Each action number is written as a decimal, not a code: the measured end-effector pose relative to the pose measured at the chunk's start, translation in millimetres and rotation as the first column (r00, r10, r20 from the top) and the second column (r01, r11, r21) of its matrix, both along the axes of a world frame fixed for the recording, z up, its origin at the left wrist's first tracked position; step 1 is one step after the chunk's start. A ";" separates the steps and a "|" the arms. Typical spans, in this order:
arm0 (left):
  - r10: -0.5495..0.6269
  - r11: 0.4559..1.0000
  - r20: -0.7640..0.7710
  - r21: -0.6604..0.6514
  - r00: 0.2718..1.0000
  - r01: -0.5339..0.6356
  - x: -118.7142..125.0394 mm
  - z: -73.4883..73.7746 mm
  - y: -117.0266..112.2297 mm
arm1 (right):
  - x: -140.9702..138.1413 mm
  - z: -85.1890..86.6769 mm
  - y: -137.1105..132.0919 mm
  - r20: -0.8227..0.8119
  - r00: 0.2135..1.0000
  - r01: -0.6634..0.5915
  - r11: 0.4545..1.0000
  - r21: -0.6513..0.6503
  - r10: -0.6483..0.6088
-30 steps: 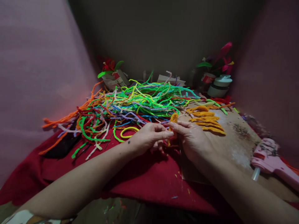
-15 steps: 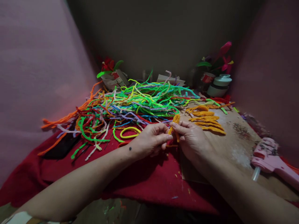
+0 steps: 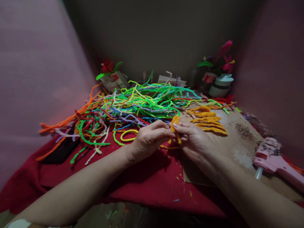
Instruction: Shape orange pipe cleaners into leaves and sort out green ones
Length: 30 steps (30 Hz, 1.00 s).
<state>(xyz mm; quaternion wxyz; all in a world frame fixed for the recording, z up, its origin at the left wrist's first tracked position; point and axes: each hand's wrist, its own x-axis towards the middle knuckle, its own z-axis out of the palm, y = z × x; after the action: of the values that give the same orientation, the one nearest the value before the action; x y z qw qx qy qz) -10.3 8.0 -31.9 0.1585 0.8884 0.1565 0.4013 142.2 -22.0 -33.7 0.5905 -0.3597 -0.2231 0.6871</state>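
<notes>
Between my hands is a yellow-orange pipe cleaner (image 3: 175, 120), bent into a narrow loop with its ends hanging down. My right hand (image 3: 193, 136) pinches it between thumb and fingers. Just left of it, my left hand (image 3: 152, 136) is closed with its fingertips at the lower end of the same pipe cleaner; the exact grip is partly hidden. Several folded yellow-orange petal-like pieces (image 3: 210, 119) lie in a row on the board beyond my right hand. Behind both hands spreads a heap of multicoloured pipe cleaners (image 3: 147, 98).
A pink glue gun (image 3: 270, 158) rests on the brown board (image 3: 228, 152) at the right. Red cloth (image 3: 142, 183) covers the table. A yellow ring (image 3: 128, 135) lies left of my hands. At the back stand a lidded jar (image 3: 222, 85) and pipe-cleaner flowers (image 3: 226, 57).
My left hand has turned, its back now facing up more, and its fingers have shifted lower on the pipe cleaner. My right hand keeps its pinch. The view has moved slightly.
</notes>
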 end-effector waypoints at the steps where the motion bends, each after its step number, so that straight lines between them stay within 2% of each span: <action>1: 0.008 1.000 0.004 0.015 1.000 -0.008 -0.5 1.3 -0.2 | -0.2 0.6 -0.6 -0.005 1.000 -0.006 1.000 -0.004 0.006; 4: -0.017 1.000 0.021 0.001 1.000 0.017 -2.0 6.9 0.5 | -0.2 0.8 -1.4 0.024 0.999 -0.021 1.000 -0.009 0.021; 8: -0.114 0.987 0.014 -0.114 0.993 0.115 -4.0 15.7 1.3 | -0.7 -1.3 -0.6 0.099 0.995 0.012 0.997 0.073 -0.020; 11: -0.088 0.971 0.058 -0.218 0.994 0.099 -4.6 18.4 0.0 | -1.6 -2.2 -0.4 0.147 0.989 0.014 0.991 0.133 -0.034; 17: -0.002 0.908 0.116 -0.415 0.993 0.050 -4.2 16.7 -2.6 | -3.2 -1.8 -4.1 0.187 0.982 -0.057 0.991 0.122 0.034; 24: -0.072 0.933 0.048 -0.350 0.996 0.084 -6.2 22.4 0.3 | -3.7 -1.8 -5.8 0.232 0.970 -0.098 0.988 0.115 0.070; 30: -0.002 0.960 -0.093 -0.280 0.996 -0.025 -4.1 20.7 1.4 | -1.7 -5.1 -4.9 0.216 0.970 -0.148 0.978 0.149 0.114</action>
<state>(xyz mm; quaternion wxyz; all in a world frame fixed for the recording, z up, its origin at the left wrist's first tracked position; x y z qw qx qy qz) -14.4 9.4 -11.1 0.2730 0.8737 0.2242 0.3344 140.5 -26.8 -38.7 0.5450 -0.3636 -0.3622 0.6630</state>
